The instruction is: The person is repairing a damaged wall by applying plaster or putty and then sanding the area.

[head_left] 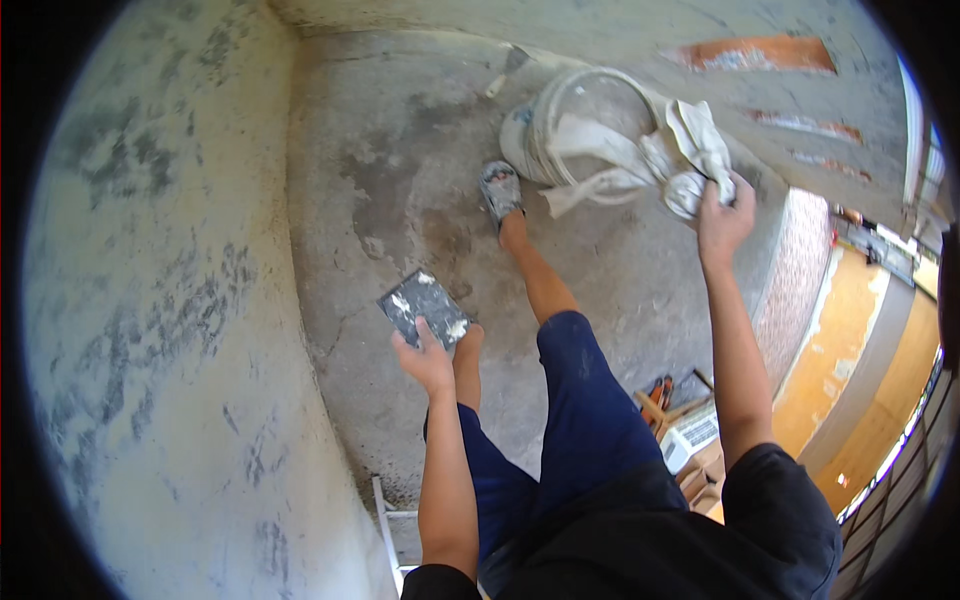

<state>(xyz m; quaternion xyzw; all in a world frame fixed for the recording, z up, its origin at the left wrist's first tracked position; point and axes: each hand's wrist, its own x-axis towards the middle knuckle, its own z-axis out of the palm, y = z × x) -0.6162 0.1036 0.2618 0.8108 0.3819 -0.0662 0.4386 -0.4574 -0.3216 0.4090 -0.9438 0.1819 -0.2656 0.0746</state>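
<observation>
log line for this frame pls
left hand: holding dark plate, white smears | right hand: gripping white cloth-like bundle | pale bucket: partly covered by bundle in view

The flat plate (405,312) is dark slate grey, blotched with white smears. The cloth (610,148) is off-white, and the bucket (545,120) is a whitish grey. The sandal (498,188) is grey with pale mottling. The shorts (600,400) are plain navy, the shirt (650,545) plain black. The left wall (190,400) is pale greenish cream, streaked with charcoal smudges; the floor (380,110) is grey, patched with brown.
</observation>
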